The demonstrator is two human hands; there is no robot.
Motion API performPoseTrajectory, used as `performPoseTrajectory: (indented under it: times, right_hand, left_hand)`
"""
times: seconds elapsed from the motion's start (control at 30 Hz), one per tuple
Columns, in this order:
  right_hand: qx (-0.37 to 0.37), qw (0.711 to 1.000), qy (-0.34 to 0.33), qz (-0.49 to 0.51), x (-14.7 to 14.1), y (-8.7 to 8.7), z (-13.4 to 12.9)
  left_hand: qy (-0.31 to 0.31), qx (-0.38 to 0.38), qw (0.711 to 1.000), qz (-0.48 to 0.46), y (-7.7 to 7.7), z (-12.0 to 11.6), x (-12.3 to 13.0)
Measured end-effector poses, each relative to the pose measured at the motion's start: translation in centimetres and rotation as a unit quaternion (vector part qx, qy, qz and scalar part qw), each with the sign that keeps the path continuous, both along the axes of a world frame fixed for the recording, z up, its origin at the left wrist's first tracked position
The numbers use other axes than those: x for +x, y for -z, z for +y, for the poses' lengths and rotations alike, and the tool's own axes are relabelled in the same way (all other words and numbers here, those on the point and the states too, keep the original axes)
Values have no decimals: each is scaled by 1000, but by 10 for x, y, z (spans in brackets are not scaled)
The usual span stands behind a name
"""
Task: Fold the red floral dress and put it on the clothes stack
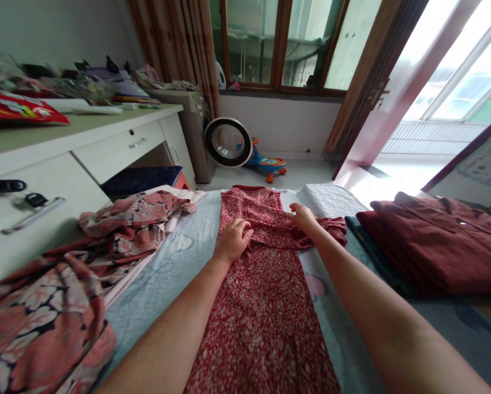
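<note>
From my view, the red patterned dress (265, 306) lies lengthwise down the pale blue sheet (179, 246), its top near the sheet's far edge and its skirt running out of the bottom of my view. A sleeve (331, 227) sticks out to the right of its body.

My left hand (235, 241) rests on the upper part of the dress with its fingers loosely curled; I cannot tell whether they pinch any cloth. My right hand (302, 219) is partly open at the dress's right edge, its fingers slightly bent, and I see nothing held in it.

To the left, a pink floral cloth (52, 317) lies in a crumpled heap. To the right, I have a stack of folded reddish clothes (446, 241) on dark green cloth (376, 257). Beyond the sheet, a round washer door (227, 142) hangs open.
</note>
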State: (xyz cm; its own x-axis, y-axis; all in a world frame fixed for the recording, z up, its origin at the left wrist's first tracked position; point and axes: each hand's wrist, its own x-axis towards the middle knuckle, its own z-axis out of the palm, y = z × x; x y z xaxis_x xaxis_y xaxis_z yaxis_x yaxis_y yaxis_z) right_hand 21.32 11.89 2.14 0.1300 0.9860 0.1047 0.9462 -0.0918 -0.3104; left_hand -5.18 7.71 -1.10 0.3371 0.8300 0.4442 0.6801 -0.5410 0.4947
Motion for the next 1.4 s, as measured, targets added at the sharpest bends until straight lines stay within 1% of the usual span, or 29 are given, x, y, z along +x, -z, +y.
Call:
performPoseTrajectory:
  times: [0.07,0.17,0.23,0.33,0.4,0.47,0.5,0.57,0.63,0.73,0.8,0.9,0.97,1.03,1.1,1.2,1.33,1.4]
  right_hand:
    - [-32,999,-7,-13,-2,3,8]
    - [-45,999,-3,-20,-3,0,15]
    - [-40,999,9,-24,-3,-4,17]
    - [-14,998,51,-33,-3,-8,17]
    - [-12,996,75,-39,-5,-7,15]
    - [-18,996,79,-41,-8,-5,11]
    - [-16,996,75,-42,-9,-3,8]
    - [14,997,65,-46,-14,-1,3]
    - [44,997,35,-57,-18,2,-3]
    - [28,995,-51,-85,-19,7,-11]
    - [10,990,-78,-116,-12,8,-14]
    - [-13,983,-53,-174,9,2,-17]
    - [-38,978,-36,-200,26,-8,-20]
    - [-35,976,-16,-214,42,-20,-25]
    - [-35,975,22,-219,55,-32,-32]
    - [-79,970,87,-212,67,-44,-47]
    - [-122,966,144,-178,71,-48,-66]
    - [-132,968,140,-160,73,-47,-72]
  left_hand:
    - [5,-1,1000,20,1,0,0]
    - [11,-3,999,41,2,0,-1]
    - [13,-3,999,47,2,0,-2]
    - [21,2,998,56,4,1,-2]
    - [23,4,997,68,5,1,-2]
    - [20,2,996,87,7,2,-1]
    - [17,-2,995,95,8,2,-1]
    - [14,-11,994,106,10,2,-1]
    - [13,-17,994,111,11,2,-1]
    - [11,-17,993,118,10,2,0]
    - [11,-18,992,124,9,2,0]
    - [10,-26,991,130,7,1,0]
    - [9,-30,991,132,6,1,0]
    - [9,-29,990,134,5,0,0]
    - [8,-31,990,137,4,-1,1]
    - [8,-37,990,137,1,-2,1]
    - [7,-38,991,125,-1,-4,3]
    - [5,-38,992,122,-2,-5,4]
